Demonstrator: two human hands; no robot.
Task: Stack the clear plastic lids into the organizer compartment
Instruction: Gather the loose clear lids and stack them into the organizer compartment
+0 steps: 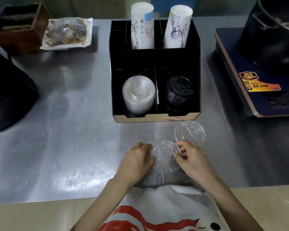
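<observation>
Lid point(165, 155) rims were pinched lightly by left hand point(137, 161) and right hand point(194, 160); edges should be aligned before stacking.

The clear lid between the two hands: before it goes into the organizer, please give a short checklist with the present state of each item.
1. Lid held on both sides: the left hand and right hand pinch the clear lid at opposite edges. Ok.
2. Only one lid is lifted: more clear plastic lies beneath it, so separation is unclear. Cannot tell.
3. Target compartment has room: the clear lid stack in the front left section of the organizer is already tall and leans. Cannot tell.
4. Correct side chosen: black lids fill the front right section. Ok.
5. Other loose lid lies beside the path. Ok.
</observation>
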